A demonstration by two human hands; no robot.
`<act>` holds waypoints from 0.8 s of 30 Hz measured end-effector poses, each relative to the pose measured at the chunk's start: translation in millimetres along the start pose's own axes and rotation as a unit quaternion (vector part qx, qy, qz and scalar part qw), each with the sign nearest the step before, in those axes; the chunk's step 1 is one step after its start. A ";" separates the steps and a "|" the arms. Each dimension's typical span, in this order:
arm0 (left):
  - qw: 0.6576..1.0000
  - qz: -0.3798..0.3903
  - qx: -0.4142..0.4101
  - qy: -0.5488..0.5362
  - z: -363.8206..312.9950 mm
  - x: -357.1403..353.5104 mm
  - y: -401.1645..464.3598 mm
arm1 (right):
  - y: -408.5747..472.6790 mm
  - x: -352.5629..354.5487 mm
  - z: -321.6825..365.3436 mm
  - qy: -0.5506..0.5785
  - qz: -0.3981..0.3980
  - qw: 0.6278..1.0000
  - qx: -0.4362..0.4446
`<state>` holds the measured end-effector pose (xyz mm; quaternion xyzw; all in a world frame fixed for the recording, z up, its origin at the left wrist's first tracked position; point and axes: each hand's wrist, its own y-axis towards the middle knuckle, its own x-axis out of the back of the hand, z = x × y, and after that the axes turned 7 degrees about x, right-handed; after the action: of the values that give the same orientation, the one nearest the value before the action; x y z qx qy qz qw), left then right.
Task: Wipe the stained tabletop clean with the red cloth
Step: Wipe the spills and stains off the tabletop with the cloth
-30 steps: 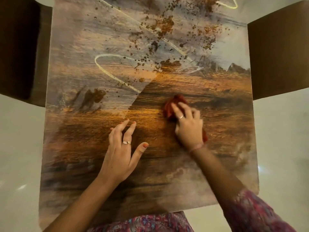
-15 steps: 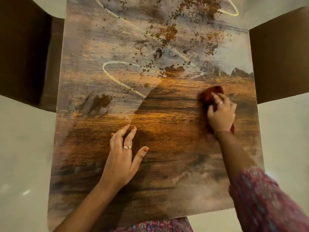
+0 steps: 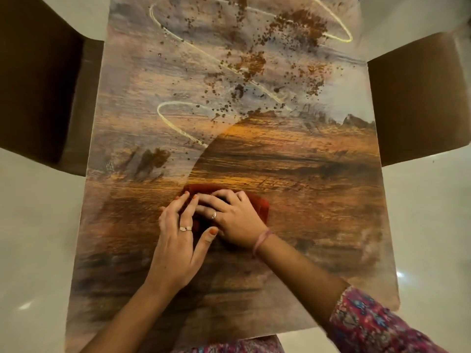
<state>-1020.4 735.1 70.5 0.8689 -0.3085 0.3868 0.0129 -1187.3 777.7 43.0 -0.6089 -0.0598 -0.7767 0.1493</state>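
The red cloth (image 3: 260, 205) lies bunched on the wooden tabletop (image 3: 321, 225) near its middle. My right hand (image 3: 235, 220) lies on top of it with bent fingers that grip it and point left. My left hand (image 3: 178, 238) rests beside it, fingertips touching the cloth's left end and thumb spread below. Most of the cloth is hidden under both hands. Brown crumbs and splatter (image 3: 254, 64) cover the far half of the table. Pale yellow looping streaks (image 3: 175, 126) cross it. A brown smear (image 3: 153, 159) sits at the left.
Dark brown chair-like blocks stand against the table's left side (image 3: 38, 85) and right side (image 3: 418, 103). A pale glossy floor (image 3: 428, 225) surrounds the table. The near edge of the table lies just above my patterned sleeve (image 3: 377, 324).
My right hand swept the cloth out to the right edge, then back left to the middle. My left hand moved slightly right and now touches the cloth.
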 end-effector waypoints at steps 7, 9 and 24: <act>1.000 0.002 -0.009 0.005 6.4 1.5 -2.3 | 28.9 45.7 -171.1 -0.004 -0.065 0.907 -0.415; 1.000 -0.001 0.001 -0.003 10.9 2.9 -3.4 | 14.9 55.2 -202.0 0.055 -0.104 0.812 -0.572; 0.998 -0.053 0.030 -0.032 35.0 20.2 -1.7 | 32.5 -6.4 48.1 0.016 0.010 0.999 -0.035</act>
<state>-986.0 716.7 60.1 0.8960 -0.2506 0.3665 -0.0029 -1131.4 761.1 45.9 -0.6019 -0.0239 -0.7864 0.1367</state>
